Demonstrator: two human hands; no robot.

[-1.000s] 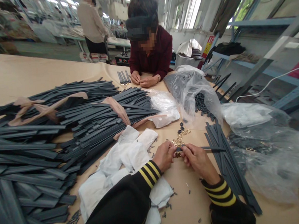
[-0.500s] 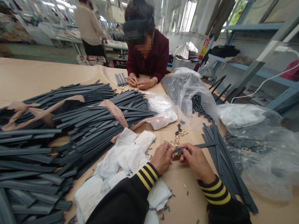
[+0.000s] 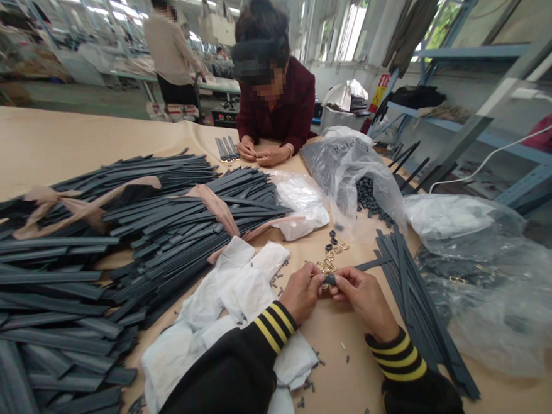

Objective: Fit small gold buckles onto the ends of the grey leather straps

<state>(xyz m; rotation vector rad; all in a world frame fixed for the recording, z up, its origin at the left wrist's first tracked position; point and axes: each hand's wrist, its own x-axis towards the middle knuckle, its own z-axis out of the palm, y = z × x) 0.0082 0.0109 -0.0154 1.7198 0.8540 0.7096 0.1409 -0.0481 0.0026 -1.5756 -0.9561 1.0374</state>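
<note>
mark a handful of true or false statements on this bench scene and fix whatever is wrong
1. The left grip and right grip come together at a dark strap. True.
2. The gold rings lie on the white cloth. False: they lie on the tan table, just beyond the two grips.
3. The sleeve cuffs are plain black. False: they carry yellow stripes.
4. The person across the table wears a dark red top. True.
5. The clear bag with lettering is closed. False: it gapes, with small dark pieces at its mouth.
</note>
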